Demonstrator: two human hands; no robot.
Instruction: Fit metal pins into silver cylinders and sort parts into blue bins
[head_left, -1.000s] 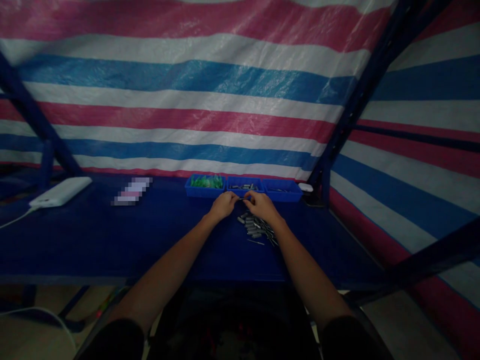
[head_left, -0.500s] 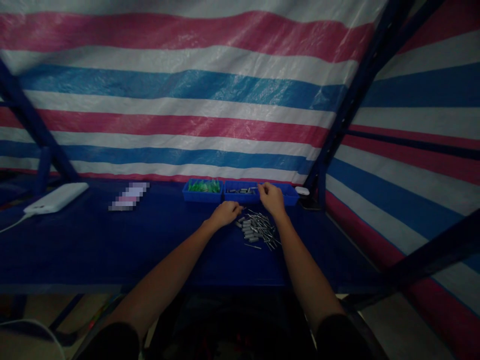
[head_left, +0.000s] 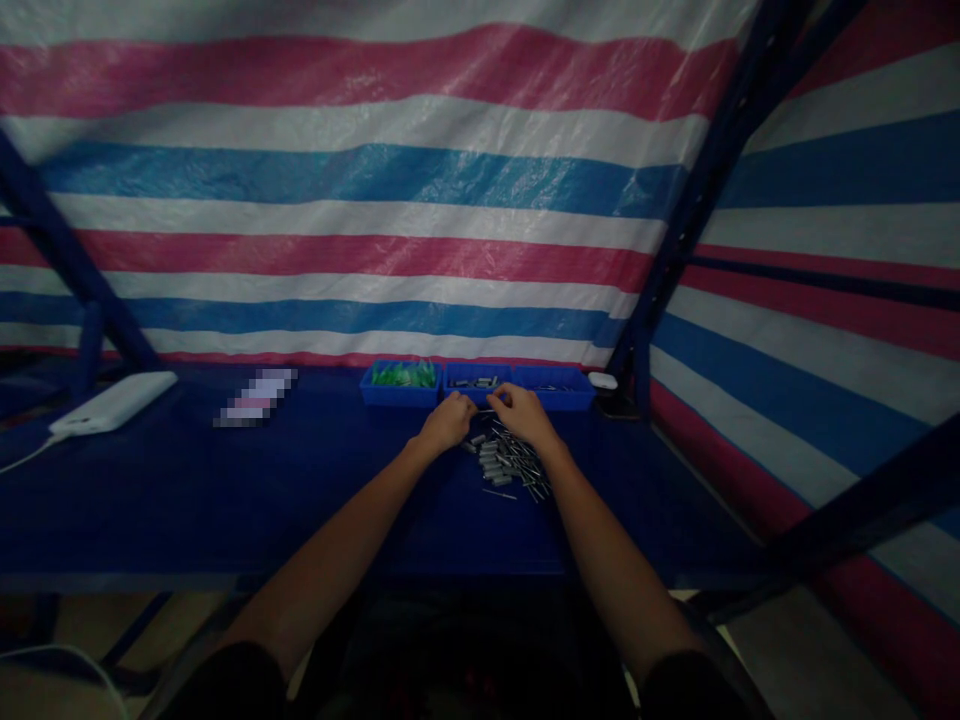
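Note:
My left hand [head_left: 448, 422] is closed in a pinch just in front of the middle bin; whatever sits in its fingertips is too small to make out. Close on its right, my right hand [head_left: 523, 414] pinches a thin metal rod [head_left: 486, 411], which points toward the left fingertips. Whether the rod touches anything in the left hand, I cannot tell. Below both hands lies a pile of thin metal rods [head_left: 529, 466], partly hidden by my right wrist. Short grey metal cylinders [head_left: 492, 466] lie along its left side, and one loose rod [head_left: 500, 494] rests in front.
Three blue bins line the back: one with green pieces [head_left: 405, 375], one with grey cylinders [head_left: 474, 382], one with a few thin pieces [head_left: 553, 388]. A white earbud case [head_left: 602, 381] stands right. A white power bank [head_left: 116, 402] and a blurred-out flat object [head_left: 256, 398] lie left.
My right hand has come down and left from above the bins, bringing the rod close to my left hand. The left hand has barely shifted, and the view has moved slightly.

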